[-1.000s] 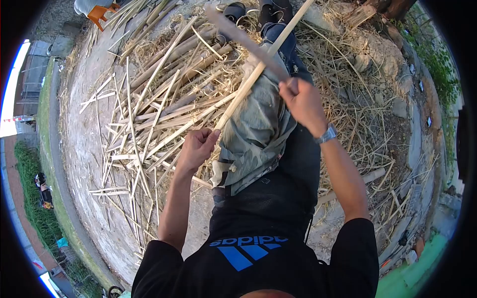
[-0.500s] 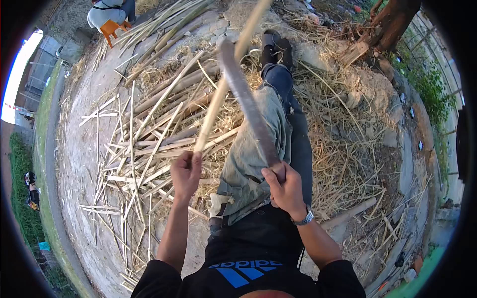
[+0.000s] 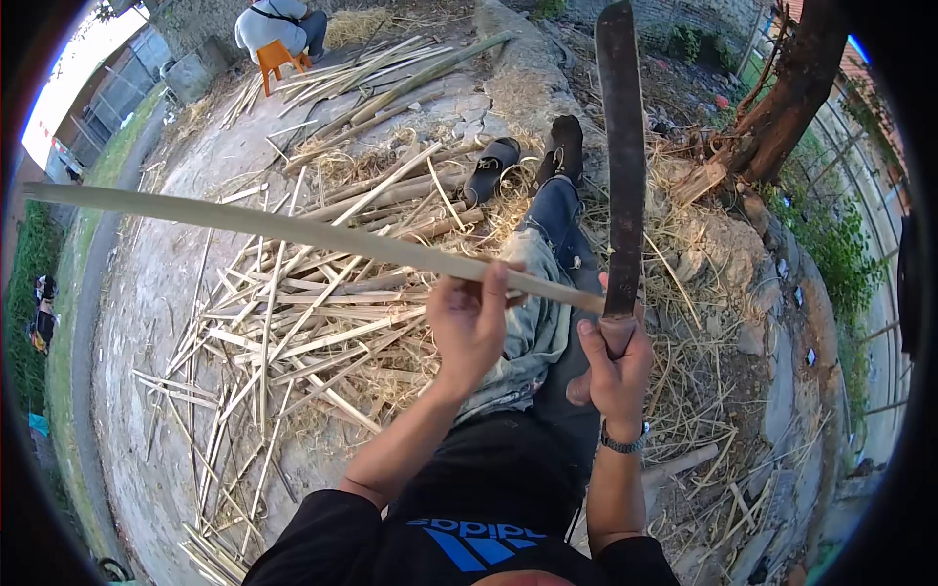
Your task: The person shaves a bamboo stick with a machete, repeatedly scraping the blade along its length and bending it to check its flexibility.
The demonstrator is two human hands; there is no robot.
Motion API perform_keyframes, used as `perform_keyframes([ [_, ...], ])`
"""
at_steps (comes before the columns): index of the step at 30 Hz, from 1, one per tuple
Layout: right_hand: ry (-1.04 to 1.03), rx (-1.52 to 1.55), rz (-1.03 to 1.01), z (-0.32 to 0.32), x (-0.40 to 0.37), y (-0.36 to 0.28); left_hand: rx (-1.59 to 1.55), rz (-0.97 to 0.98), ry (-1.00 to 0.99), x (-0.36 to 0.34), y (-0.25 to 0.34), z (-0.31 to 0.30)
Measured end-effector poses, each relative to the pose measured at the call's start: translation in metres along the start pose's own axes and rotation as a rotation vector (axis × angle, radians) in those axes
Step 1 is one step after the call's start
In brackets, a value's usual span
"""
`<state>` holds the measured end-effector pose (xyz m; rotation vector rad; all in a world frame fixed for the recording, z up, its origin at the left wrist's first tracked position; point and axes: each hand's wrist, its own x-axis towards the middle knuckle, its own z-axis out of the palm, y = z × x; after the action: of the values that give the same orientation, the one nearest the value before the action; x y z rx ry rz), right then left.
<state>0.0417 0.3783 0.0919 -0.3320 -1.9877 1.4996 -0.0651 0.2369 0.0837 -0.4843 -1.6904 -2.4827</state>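
My left hand (image 3: 474, 327) is closed around a long pale bamboo strip (image 3: 293, 230). The strip reaches far to the left, and its right end lies against the machete near the handle. In my right hand (image 3: 618, 366) is the wooden handle of a machete (image 3: 625, 156), its dark blade pointing up and away from me. A thick cloth (image 3: 523, 342) covers part of my leg between the hands. Some fingers of the right hand are hidden behind the handle.
Split bamboo strips (image 3: 283, 322) lie in a loose pile at left. Curly shavings (image 3: 684, 391) cover the ground at right. A sandal (image 3: 491, 168) lies near my foot. A tree trunk (image 3: 791, 98) stands at the right, and a person sits on an orange chair (image 3: 277, 61) at the back.
The bamboo strip has swung from pointing forward to lying crosswise leftward. My left hand moved right and up; the machete moved right and now stands more upright. The view has shifted.
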Motion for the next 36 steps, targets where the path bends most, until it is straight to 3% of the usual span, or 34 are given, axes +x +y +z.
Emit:
perform_keyframes([
  [2, -0.02, -0.079, -0.039, -0.001, 0.001, 0.013, -0.138, -0.336, -0.004, -0.034, -0.008, 0.005],
  [5, -0.042, -0.327, -0.097, -0.007, -0.008, 0.038, -0.181, -0.406, 0.045, -0.062, -0.035, -0.006],
  [7, -0.094, -0.347, 0.011, -0.017, -0.013, 0.043, 0.023, -0.602, -0.201, -0.072, -0.029, -0.021],
  [8, -0.137, -0.36, 0.107, -0.023, -0.014, 0.046, 0.024, -0.616, -0.199, -0.069, -0.019, -0.036],
  [10, -0.138, -0.365, 0.14, -0.033, -0.018, 0.062, 0.391, -0.818, -0.817, -0.049, 0.019, -0.073],
  [12, -0.11, -0.424, 0.178, -0.042, -0.024, 0.083, 0.444, -0.313, -0.37, -0.048, 0.025, -0.105],
  [14, -0.084, -0.493, 0.21, -0.051, -0.024, 0.097, 1.045, 0.179, -0.168, -0.026, 0.033, -0.142],
  [16, -0.053, -0.593, 0.064, -0.056, -0.013, 0.104, 1.432, 0.425, -0.286, 0.005, 0.032, -0.156],
  [18, -0.078, -0.626, 0.138, -0.059, -0.002, 0.107, 1.538, 0.206, -0.484, 0.005, -0.007, -0.187],
  [20, -0.047, -0.779, -0.014, -0.059, 0.013, 0.117, 1.407, 0.116, -0.692, -0.001, -0.037, -0.208],
  [22, -0.058, -0.784, 0.008, -0.062, 0.032, 0.119, 1.255, -0.491, -0.81, -0.003, -0.043, -0.204],
  [24, -0.088, -0.793, 0.039, -0.063, 0.041, 0.119, 1.13, -0.387, -0.843, -0.014, -0.059, -0.218],
  [26, -0.062, -0.696, -0.081, -0.056, 0.048, 0.118, 1.168, -0.407, -0.673, -0.021, -0.058, -0.216],
  [27, 0.0, -0.724, -0.218, -0.052, 0.048, 0.114, 1.147, -0.302, -0.607, -0.024, -0.06, -0.216],
  [28, -0.025, -0.73, -0.212, -0.046, 0.045, 0.113, 1.143, -0.362, -0.557, -0.026, -0.062, -0.217],
  [30, 0.161, -0.859, -0.346, -0.033, 0.036, 0.113, 1.149, -0.29, -0.37, -0.032, -0.074, -0.211],
  [32, 0.126, -0.878, -0.415, -0.02, 0.026, 0.122, 1.141, -0.227, -0.281, -0.034, -0.085, -0.196],
  [34, -0.082, -0.152, 0.46, -0.004, 0.011, 0.122, 1.155, -0.28, -0.354, -0.034, -0.092, -0.174],
  [35, -0.081, -0.153, 0.46, 0.001, 0.005, 0.129, 1.108, -0.276, -0.38, -0.036, -0.102, -0.167],
  [36, -0.141, -0.315, 0.248, 0.006, 0.0, 0.139, 1.06, -0.267, -0.405, -0.038, -0.116, -0.163],
])
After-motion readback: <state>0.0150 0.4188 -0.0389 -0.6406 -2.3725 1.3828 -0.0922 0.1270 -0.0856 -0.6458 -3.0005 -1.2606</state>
